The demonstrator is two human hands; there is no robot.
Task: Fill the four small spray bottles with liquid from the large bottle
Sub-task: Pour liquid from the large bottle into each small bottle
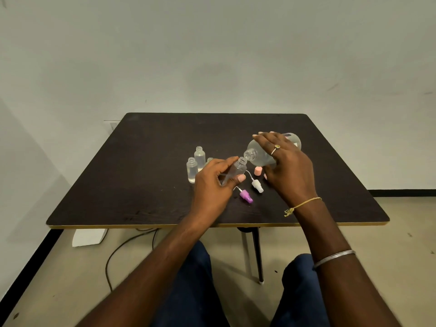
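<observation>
My right hand (pixel 286 166) grips the large clear bottle (pixel 258 154), tipped on its side with its open mouth pointing left. My left hand (pixel 212 182) holds a small clear spray bottle (pixel 237 169) tilted, its open neck right beside the large bottle's mouth. Two more small uncapped bottles (pixel 192 169) (pixel 199 156) stand upright to the left with clear liquid inside. A further small bottle (pixel 210 160) peeks out behind my left hand, mostly hidden.
On the dark table (pixel 141 185) lie a purple spray cap (pixel 246 196), a white spray cap (pixel 257 185) and a pink cap (pixel 258 171), just in front of my hands. A cable and a white block sit on the floor under the table's left side.
</observation>
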